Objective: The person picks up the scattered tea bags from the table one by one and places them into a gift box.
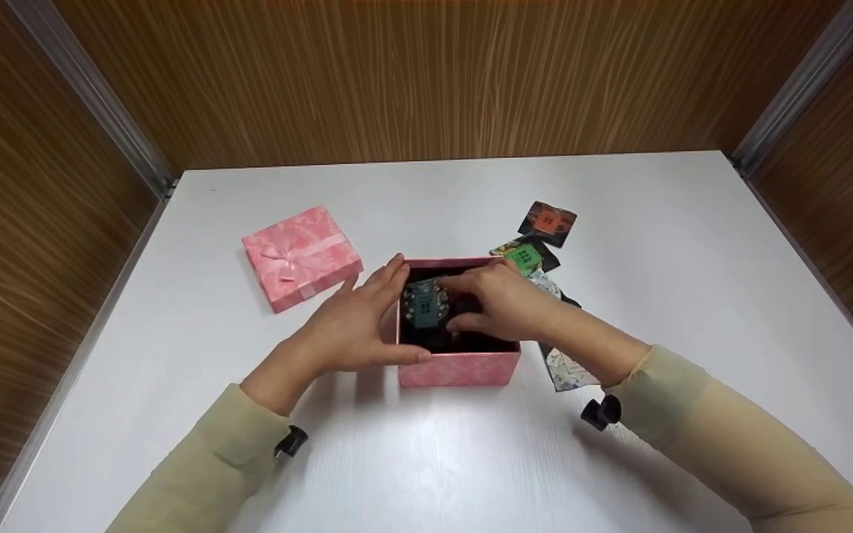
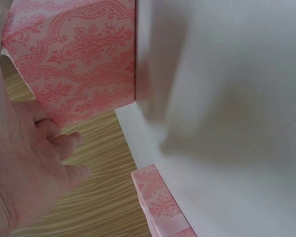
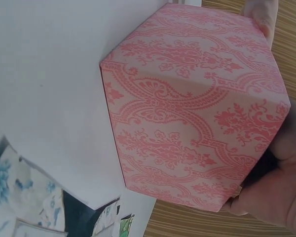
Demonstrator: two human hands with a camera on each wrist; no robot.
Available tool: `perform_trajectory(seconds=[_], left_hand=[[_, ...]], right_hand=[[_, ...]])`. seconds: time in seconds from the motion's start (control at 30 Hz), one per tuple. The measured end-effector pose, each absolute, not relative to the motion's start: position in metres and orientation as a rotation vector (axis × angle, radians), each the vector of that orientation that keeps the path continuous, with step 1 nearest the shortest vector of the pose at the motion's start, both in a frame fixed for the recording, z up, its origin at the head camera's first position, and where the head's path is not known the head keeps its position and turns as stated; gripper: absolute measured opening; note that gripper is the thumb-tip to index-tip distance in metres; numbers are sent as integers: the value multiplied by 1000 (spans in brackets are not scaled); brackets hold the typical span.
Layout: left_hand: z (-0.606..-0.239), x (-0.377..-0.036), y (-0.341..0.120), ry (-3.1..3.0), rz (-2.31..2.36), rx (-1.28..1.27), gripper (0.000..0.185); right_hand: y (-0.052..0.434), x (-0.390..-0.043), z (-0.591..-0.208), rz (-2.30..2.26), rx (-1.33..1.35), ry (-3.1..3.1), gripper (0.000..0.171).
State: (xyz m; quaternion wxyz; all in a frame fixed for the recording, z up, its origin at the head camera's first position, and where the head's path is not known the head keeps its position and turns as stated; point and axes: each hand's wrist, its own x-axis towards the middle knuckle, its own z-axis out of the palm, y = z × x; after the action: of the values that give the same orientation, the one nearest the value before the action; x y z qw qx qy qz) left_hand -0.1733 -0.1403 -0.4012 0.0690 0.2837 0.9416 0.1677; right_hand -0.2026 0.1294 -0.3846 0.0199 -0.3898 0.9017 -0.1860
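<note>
Pink box (image 1: 460, 366) sits open near the middle of the white surface (image 1: 619, 459) in the head view. We see the left hand (image 1: 352, 326) laid flat against its left wall, fingers straight, while the right hand (image 1: 504, 300) reaches inside, its grip pinching a green card (image 1: 420, 305). A pink lid (image 1: 300, 255) with a bow lies to the left; more cards (image 1: 545, 222) lie to the right.

From the left wrist, we see relaxed fingers (image 2: 64, 143) beside the patterned box wall (image 2: 79, 59).

From the right wrist, we see the box's outer walls (image 3: 197, 113) close up and floral cards (image 3: 19, 192) beside it.
</note>
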Motion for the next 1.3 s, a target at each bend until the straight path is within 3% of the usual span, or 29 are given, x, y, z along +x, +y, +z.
perform_trajectory(seconds=[0.3, 0.67, 1.3], left_hand=[[-402, -176, -141, 2836, 529, 874, 133], [-402, -176, -140, 2839, 497, 866, 134], [-401, -176, -140, 2840, 492, 882, 134]], right_hand=[[148, -206, -370, -810, -1225, 2782, 58], [215, -209, -351, -1141, -971, 2785, 54], [306, -202, -407, -1122, -673, 2604, 49]])
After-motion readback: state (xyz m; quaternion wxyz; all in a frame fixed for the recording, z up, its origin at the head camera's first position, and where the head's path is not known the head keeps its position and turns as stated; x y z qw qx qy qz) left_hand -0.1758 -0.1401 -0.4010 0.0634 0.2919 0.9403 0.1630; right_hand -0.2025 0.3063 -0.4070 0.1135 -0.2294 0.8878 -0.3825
